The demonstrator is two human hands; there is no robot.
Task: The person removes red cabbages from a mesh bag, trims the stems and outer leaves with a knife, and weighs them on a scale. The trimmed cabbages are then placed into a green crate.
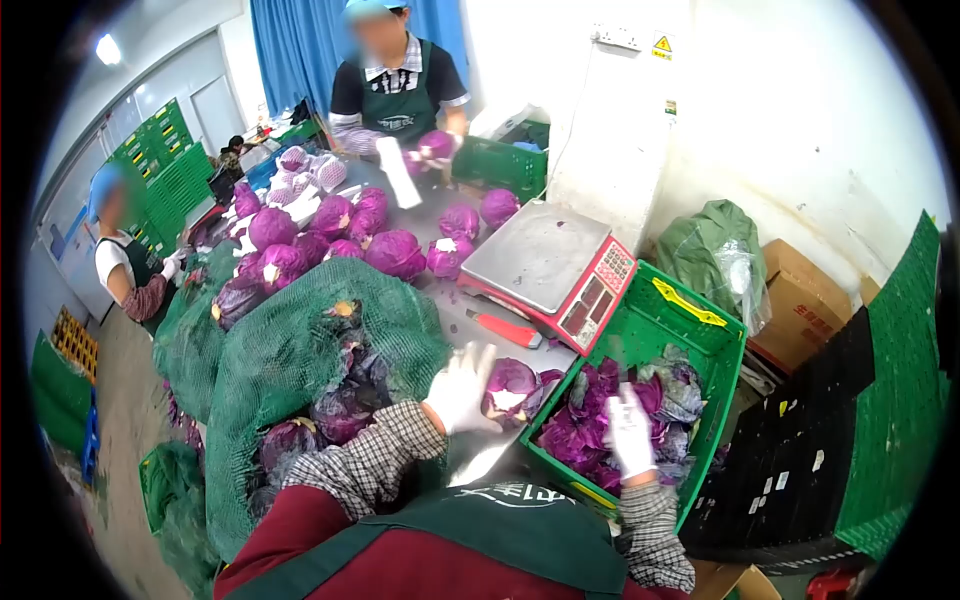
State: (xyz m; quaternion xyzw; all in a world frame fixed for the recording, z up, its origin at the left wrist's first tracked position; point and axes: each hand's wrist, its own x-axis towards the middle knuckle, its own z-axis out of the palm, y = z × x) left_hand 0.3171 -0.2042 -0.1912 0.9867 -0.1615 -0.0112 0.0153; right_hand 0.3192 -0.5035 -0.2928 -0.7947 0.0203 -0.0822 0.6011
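Purple cabbage (pixel 514 384) beside left hand (pixel 463 388)

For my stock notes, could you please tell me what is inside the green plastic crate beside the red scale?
The green plastic crate holds loose, crumpled purple cabbage leaves, the white-gloved right hand over them; what lies beneath is covered.

The room is brightly and evenly lit, with a glaring ceiling lamp (pixel 109 49) at upper left and a pale sheen on the metal tabletop (pixel 437 300), while fisheye distortion bends the edges into black corners and the right gloved hand (pixel 630 432) looks slightly motion-blurred.
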